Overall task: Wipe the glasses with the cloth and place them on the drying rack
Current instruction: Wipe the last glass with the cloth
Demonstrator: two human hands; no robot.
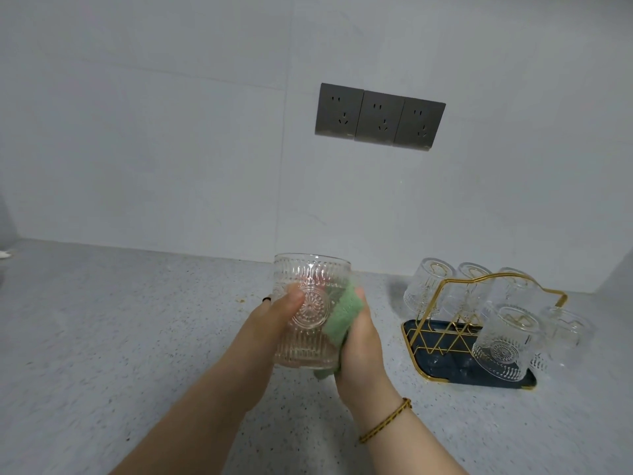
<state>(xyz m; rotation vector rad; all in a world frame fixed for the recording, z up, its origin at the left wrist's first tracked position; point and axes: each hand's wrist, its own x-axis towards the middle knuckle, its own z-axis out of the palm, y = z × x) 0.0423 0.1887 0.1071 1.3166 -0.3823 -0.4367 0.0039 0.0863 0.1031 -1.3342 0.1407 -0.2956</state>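
I hold a clear embossed glass [310, 279] upright above the counter, mouth up. My left hand [274, 318] grips its left side with the thumb across the front. My right hand [361, 341] presses a green cloth [342, 311] against the glass's right side. To the right stands the drying rack [455, 310], a gold wire frame on a dark blue tray with a gold rim [424, 329]. Several matching glasses hang upside down on it, the nearest one [503, 341] at its front right.
The speckled grey counter [120, 320] runs left and towards me. A pale wall rises behind it, carrying three grey sockets [380, 116]. A white object [5, 254] peeks in at the far left edge.
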